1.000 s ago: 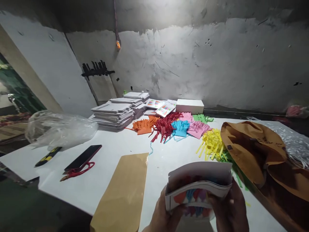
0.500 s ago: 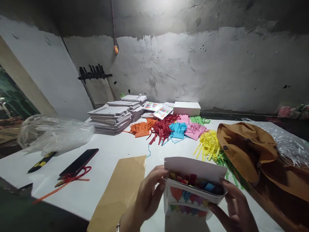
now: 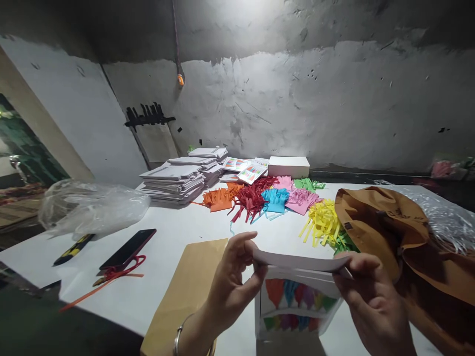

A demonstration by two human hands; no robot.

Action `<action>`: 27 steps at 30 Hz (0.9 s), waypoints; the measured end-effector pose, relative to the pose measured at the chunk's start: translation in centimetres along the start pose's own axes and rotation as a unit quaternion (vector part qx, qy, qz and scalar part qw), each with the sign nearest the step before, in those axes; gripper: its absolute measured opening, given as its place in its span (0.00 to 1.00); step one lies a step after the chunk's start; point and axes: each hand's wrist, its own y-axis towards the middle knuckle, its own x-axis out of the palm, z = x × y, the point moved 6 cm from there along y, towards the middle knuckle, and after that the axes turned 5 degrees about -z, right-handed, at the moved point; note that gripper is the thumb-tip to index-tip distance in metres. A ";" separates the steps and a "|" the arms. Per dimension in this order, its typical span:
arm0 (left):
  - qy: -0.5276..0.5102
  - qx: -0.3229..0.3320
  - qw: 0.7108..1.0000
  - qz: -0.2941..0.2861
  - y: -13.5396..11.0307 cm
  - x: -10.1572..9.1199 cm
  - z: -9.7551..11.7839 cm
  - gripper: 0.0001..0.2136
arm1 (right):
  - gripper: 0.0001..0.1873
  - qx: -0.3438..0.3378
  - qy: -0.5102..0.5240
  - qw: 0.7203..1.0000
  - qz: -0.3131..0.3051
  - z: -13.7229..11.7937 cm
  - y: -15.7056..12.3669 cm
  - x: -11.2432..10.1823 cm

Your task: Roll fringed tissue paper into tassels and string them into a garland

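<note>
Pinching, in the head view, the white flap of the printed box, with left hand clamped on its left end and right hand on its right, seemingly to hold it level across the top. Having the box between and just below both hands, right of the brown sheet; cannot tell whether touching the table.

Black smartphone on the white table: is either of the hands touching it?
No, the left hand and right hand both hold the white printed paperboard box.
</note>
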 end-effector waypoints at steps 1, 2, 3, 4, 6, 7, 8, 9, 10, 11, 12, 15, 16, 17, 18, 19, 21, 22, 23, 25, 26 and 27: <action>-0.007 -0.012 1.000 -0.024 0.0 0.4 -0.2 0.14 | 0.15 0.026 0.020 0.999 -0.007 0.4 0.2 0.3; -0.010 -0.019 0.998 -0.055 0.1 0.8 -0.2 0.10 | 0.18 0.047 0.028 0.998 -0.030 0.6 0.4 0.8; -0.009 -0.019 0.997 -0.080 0.2 1.1 -0.2 0.06 | 0.17 0.059 0.024 0.996 -0.060 0.6 0.6 1.3; -0.004 -0.014 0.995 -0.095 0.4 1.3 -0.1 0.06 | 0.12 0.059 0.012 0.994 -0.087 0.5 0.7 1.7; 0.007 0.015 0.995 -0.097 0.6 1.2 0.3 0.08 | 0.05 0.026 -0.028 0.993 -0.109 -0.1 1.1 1.9; 0.012 0.036 0.995 -0.095 0.6 1.1 0.6 0.06 | 0.06 0.006 -0.044 0.994 -0.103 -0.3 1.2 1.8; 0.015 0.057 0.993 -0.102 0.6 1.2 0.8 0.07 | 0.05 -0.009 -0.047 0.994 -0.096 -0.4 1.3 1.6; 0.014 0.075 0.991 -0.113 0.6 1.3 1.0 0.11 | 0.03 -0.016 -0.036 0.994 -0.099 -0.4 1.3 1.6; 0.008 0.086 0.988 -0.126 0.5 1.4 1.1 0.14 | 0.05 -0.008 -0.016 0.994 -0.112 -0.1 1.4 1.6; 0.000 0.090 0.986 -0.138 0.5 1.5 1.1 0.17 | 0.07 0.010 0.008 0.991 -0.130 0.2 1.4 1.6; -0.009 0.088 0.985 -0.148 0.4 1.6 1.1 0.18 | 0.08 0.035 0.030 0.988 -0.146 0.6 1.4 1.7; -0.007 0.100 0.983 -0.156 0.1 1.9 1.1 0.19 | 0.06 0.066 0.061 0.983 -0.159 0.9 1.4 1.9; 0.002 0.112 0.982 -0.153 0.0 1.9 1.2 0.19 | 0.05 0.052 0.064 0.985 -0.152 0.6 1.5 1.9; 0.011 0.122 0.981 -0.148 -0.2 2.0 1.3 0.18 | 0.05 0.028 0.065 0.987 -0.147 0.1 1.6 1.9; 0.015 0.129 0.981 -0.142 -0.3 2.0 1.3 0.17 | 0.04 0.006 0.063 0.988 -0.144 -0.3 1.6 2.0; 0.016 0.130 0.982 -0.135 -0.3 1.9 1.3 0.16 | 0.04 -0.011 0.056 0.988 -0.144 -0.7 1.7 2.0; 0.011 0.122 0.985 -0.122 -0.2 1.9 1.2 0.13 | 0.03 -0.012 0.030 0.990 -0.136 -0.9 1.9 2.0; 0.006 0.114 0.986 -0.118 -0.1 1.9 1.2 0.11 | 0.04 0.009 0.014 0.991 -0.133 -0.8 2.0 2.0; -0.001 0.101 0.988 -0.116 0.1 2.0 1.2 0.10 | 0.07 0.041 0.000 0.991 -0.130 -0.5 2.1 2.0; -0.013 0.051 0.992 -0.113 0.4 2.2 1.0 0.08 | 0.15 0.110 -0.020 0.984 -0.138 0.1 2.4 2.1; -0.013 0.023 0.993 -0.111 0.5 2.3 0.8 0.08 | 0.17 0.134 -0.025 0.979 -0.151 0.3 2.4 2.4; -0.007 -0.001 0.994 -0.106 0.6 2.4 0.7 0.08 | 0.16 0.147 -0.024 0.975 -0.162 0.3 2.5 2.7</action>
